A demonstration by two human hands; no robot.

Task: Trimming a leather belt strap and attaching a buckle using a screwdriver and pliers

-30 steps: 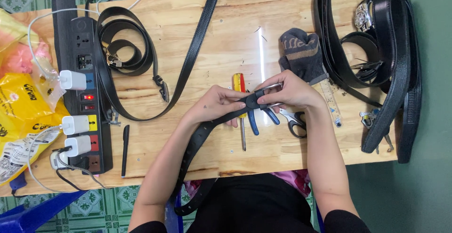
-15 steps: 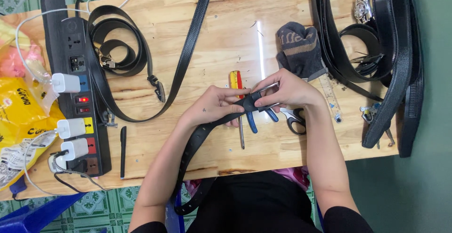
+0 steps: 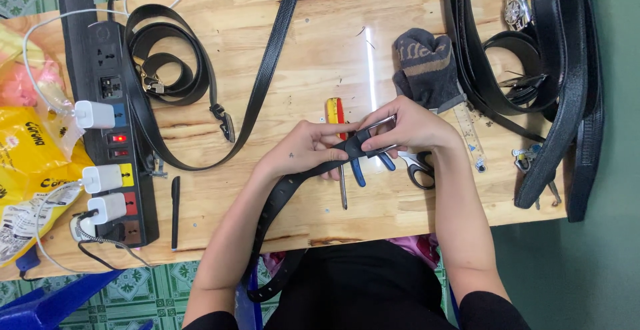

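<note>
A black belt (image 3: 293, 190) is held at its end over the middle of the wooden table (image 3: 307, 50), its tail hanging past the near edge. It is pinched by the left hand (image 3: 303, 150), while its metal buckle (image 3: 377, 137) is grasped by the right hand (image 3: 410, 127). A screwdriver (image 3: 342, 183) lies beneath; a grey glove (image 3: 423, 63) lies at twelve o'clock and scissors (image 3: 420, 168) at four.

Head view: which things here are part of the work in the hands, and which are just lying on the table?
In hand:
black belt
metal buckle
left hand
right hand

Lying about:
screwdriver
blue-handled pliers
scissors
grey glove
ruler
black pen
power strip
coiled belts
yellow bag
</note>
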